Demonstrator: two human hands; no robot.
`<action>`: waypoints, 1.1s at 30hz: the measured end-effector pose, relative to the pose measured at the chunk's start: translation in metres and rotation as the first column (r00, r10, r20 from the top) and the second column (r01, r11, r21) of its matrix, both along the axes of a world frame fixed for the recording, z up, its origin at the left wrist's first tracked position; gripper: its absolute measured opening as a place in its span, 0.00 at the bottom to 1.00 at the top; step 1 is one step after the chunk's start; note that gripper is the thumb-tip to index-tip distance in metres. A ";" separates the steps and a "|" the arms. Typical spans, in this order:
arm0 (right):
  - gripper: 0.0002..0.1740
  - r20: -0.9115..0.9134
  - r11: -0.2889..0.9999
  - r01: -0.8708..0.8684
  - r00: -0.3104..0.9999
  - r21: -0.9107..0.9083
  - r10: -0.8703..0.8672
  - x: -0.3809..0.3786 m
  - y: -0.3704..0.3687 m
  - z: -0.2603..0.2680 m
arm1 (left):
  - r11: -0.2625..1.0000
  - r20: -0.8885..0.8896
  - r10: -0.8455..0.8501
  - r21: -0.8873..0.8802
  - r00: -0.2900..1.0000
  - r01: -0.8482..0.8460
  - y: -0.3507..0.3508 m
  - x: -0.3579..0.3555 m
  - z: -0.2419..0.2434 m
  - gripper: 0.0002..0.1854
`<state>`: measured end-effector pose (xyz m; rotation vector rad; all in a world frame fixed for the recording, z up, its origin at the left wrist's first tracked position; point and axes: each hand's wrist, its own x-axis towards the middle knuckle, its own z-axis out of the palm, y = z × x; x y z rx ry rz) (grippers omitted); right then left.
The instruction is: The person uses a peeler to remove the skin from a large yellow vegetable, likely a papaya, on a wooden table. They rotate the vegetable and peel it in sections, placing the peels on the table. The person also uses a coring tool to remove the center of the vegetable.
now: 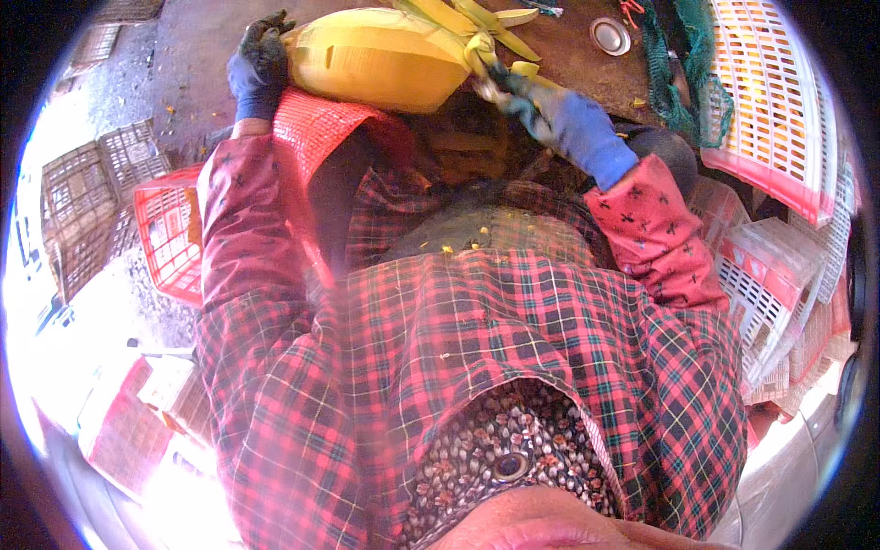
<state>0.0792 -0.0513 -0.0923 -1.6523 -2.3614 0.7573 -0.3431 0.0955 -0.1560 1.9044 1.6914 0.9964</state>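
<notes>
A large, smooth yellow tub-like object [378,62] lies tilted at the top centre, with a small slot in its side. My left hand [261,65], in a blue glove with dark fingers, grips its left end. Yellow peel-like strips [509,34] spread from its right end. My right hand [550,110], gloved alike, reaches to those strips; its fingers are blurred, and whether they hold anything is unclear. Red mesh [316,130] hangs below the yellow object, near my left wrist. Small yellow bits [447,249] lie on the dark cloth over my lap.
A white plastic crate [770,89] with orange-yellow contents stands at the upper right, beside green netting [715,103]. A round metal lid or dish [610,36] lies on the brown surface. A red crate [165,234] is at my left; more crates [770,268] stack at the right.
</notes>
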 end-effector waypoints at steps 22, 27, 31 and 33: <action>0.22 0.043 0.950 -0.025 0.999 0.311 0.012 -0.042 -0.008 -0.006 | 1.000 0.098 0.023 -0.011 0.995 -0.022 -0.001 -0.008 -0.004 0.17; 0.33 -0.037 0.994 0.111 0.993 0.008 -0.111 -0.015 -0.029 -0.010 | 0.998 0.182 0.053 -0.035 0.982 -0.048 -0.004 0.001 0.003 0.17; 0.42 -0.646 0.956 0.242 0.705 -0.167 -0.292 -0.040 -0.004 -0.040 | 0.998 0.092 0.005 0.068 0.996 -0.012 -0.014 0.003 0.012 0.16; 0.43 -0.828 0.945 0.072 0.463 -0.319 -0.315 -0.056 0.009 -0.050 | 0.999 0.264 0.018 0.038 0.964 -0.029 -0.014 0.007 0.011 0.15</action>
